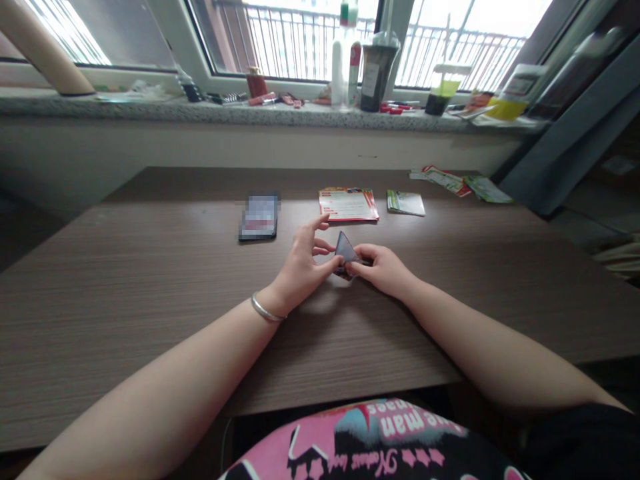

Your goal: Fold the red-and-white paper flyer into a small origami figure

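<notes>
A small folded piece of paper with a grey triangular top and a dark patterned lower part is held above the table, between my two hands. My left hand pinches its left edge with the thumb, while the other fingers are raised and spread. On the right side, the thumb and fingers of my right hand are closed on the same paper. Just beyond the hands lies a red-edged printed card or booklet. To its right rests a small stack of green and white cards.
The wooden table carries a phone at left and scattered green and red packets at the back right. Behind it, the stone windowsill holds bottles, a dark cup and small items.
</notes>
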`<state>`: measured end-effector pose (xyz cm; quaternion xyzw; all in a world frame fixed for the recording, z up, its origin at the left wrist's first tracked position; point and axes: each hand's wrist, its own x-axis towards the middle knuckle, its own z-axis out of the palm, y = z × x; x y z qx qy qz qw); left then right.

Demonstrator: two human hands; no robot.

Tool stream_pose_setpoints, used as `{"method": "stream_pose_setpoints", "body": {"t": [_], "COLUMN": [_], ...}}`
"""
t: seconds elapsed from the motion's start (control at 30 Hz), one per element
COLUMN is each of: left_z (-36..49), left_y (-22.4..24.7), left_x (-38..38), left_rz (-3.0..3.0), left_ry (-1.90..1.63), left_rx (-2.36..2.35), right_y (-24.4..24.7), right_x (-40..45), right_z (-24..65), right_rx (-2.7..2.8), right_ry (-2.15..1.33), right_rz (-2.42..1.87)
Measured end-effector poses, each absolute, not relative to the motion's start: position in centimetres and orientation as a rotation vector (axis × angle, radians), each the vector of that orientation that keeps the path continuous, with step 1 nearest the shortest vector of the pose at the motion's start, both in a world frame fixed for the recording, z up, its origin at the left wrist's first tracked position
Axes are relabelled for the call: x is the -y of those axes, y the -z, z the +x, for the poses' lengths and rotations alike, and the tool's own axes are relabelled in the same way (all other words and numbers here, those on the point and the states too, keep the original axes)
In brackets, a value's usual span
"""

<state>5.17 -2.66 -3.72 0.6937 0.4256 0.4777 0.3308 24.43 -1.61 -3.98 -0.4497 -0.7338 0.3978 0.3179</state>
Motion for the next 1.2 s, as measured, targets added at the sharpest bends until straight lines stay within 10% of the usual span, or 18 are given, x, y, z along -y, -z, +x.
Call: {"method": "stream_pose_setpoints", "body": {"t": [1.2], "left_z": [5.44], "left_y": [3.36], "left_x": [2.38], "left_rz": [2.128], "left_ry": [-0.828], "left_rx": [-1.248], "right_y": [4.31], "right_x": [1.13], "right_z": [23.68], "right_rx": [1.421], "right_ry": [-1.44], "right_rz": [-0.994]}}
